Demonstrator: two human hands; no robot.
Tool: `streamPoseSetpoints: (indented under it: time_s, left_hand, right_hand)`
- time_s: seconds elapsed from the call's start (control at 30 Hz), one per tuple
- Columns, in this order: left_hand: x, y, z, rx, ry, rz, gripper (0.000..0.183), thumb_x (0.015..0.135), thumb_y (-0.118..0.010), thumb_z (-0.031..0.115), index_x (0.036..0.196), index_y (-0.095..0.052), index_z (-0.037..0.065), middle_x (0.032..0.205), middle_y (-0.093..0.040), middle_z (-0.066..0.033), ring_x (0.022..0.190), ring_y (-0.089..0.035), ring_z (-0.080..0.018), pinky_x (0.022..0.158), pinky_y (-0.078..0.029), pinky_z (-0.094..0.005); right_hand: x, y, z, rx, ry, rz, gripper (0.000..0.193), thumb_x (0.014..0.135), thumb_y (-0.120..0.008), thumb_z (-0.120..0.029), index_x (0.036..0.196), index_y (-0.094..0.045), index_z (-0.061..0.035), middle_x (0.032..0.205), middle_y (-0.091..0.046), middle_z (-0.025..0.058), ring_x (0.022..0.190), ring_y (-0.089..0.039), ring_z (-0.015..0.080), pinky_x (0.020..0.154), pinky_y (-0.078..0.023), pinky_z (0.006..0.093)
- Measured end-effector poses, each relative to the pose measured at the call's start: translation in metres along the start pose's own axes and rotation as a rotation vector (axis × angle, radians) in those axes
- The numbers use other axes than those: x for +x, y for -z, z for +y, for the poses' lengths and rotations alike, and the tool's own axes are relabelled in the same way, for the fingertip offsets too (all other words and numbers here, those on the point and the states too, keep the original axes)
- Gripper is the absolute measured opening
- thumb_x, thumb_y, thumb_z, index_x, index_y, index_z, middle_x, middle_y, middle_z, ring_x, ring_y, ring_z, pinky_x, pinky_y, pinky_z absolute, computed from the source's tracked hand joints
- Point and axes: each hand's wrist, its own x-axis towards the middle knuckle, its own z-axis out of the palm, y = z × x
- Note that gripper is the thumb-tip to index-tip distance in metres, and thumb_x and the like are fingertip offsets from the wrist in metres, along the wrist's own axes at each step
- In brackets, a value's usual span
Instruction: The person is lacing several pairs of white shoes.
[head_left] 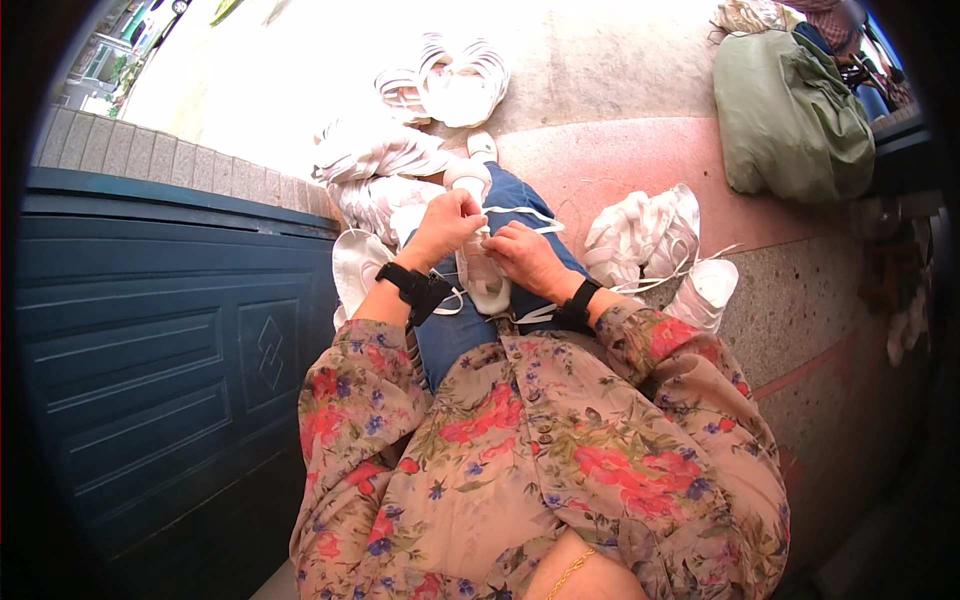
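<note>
A pale pinkish-white shoe (pixel 481 272) lies across my lap between my jeans-clad thighs, its toe and heel running away from me. Over its upper, my left hand (pixel 448 228) is closed, with thumb and fingers pinching a white shoelace (pixel 522 212). Close beside it, my right hand (pixel 524 258) is also closed, its fingertips pinched at the lacing. Part of the lace loops off to the right over my knee, and another piece hangs by my left wrist. The exact spots where the fingertips meet the lace are small and partly hidden.
White shoes (pixel 704 292) stand at my right beside a pale striped bundle (pixel 640 238). Another white shoe (pixel 357 265) is at my left. Bundled white strips (pixel 462 88) lie ahead. A green sack (pixel 790 115) sits far right; a blue panelled door (pixel 150 350) borders the left.
</note>
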Motion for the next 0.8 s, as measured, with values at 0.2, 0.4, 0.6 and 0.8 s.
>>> streamPoseSetpoints:
  time_s: [0.2, 0.4, 0.6, 0.8]
  left_hand:
    - [0.021, -0.018, 0.008, -0.576, -0.004, -0.217, 0.018, 0.076, -0.064, 0.016, 0.08, -0.064, -0.001, 0.07, -0.06, -0.0009, 0.066, -0.054, -0.007, 0.061, -0.044, -0.0209]
    - [0.042, -0.03, -0.017, 0.191, -0.003, -0.324, 0.016, 0.068, -0.065, 0.011, 0.079, -0.066, 0.001, 0.069, -0.064, -0.0115, 0.066, -0.06, -0.0181, 0.063, -0.047, -0.0299]
    - [0.047, -0.027, -0.018, 0.169, -0.002, -0.324, 0.018, 0.066, -0.065, 0.013, 0.08, -0.066, 0.001, 0.074, -0.064, -0.0156, 0.07, -0.062, -0.0243, 0.066, -0.048, -0.0317]
    - [0.05, -0.034, -0.024, 0.291, -0.053, -0.301, 0.017, 0.071, -0.061, 0.015, 0.08, -0.065, 0.001, 0.075, -0.063, -0.0165, 0.074, -0.061, -0.0252, 0.068, -0.047, -0.0331]
  right_hand:
    - [-0.003, -0.007, 0.001, -0.004, 0.064, 0.036, 0.009, 0.072, -0.057, -0.007, 0.08, -0.054, -0.0063, 0.075, -0.053, 0.0088, 0.073, -0.053, 0.0264, 0.064, -0.046, 0.0342]
    - [0.015, 0.076, -0.038, 0.126, 0.071, 0.419, 0.011, 0.075, -0.05, 0.005, 0.082, -0.05, -0.0024, 0.076, -0.05, 0.0142, 0.07, -0.051, 0.03, 0.062, -0.042, 0.0371]
    - [0.035, 0.255, -0.06, -0.071, 0.172, 1.134, 0.009, 0.09, -0.043, -0.006, 0.091, -0.047, 0.0026, 0.085, -0.058, 0.0144, 0.077, -0.056, 0.0205, 0.076, -0.046, 0.0317]
    - [0.026, 0.278, -0.078, 0.304, 0.205, 1.122, 0.013, 0.09, -0.045, -0.007, 0.091, -0.049, 0.0049, 0.083, -0.06, 0.015, 0.077, -0.06, 0.0236, 0.079, -0.048, 0.0339]
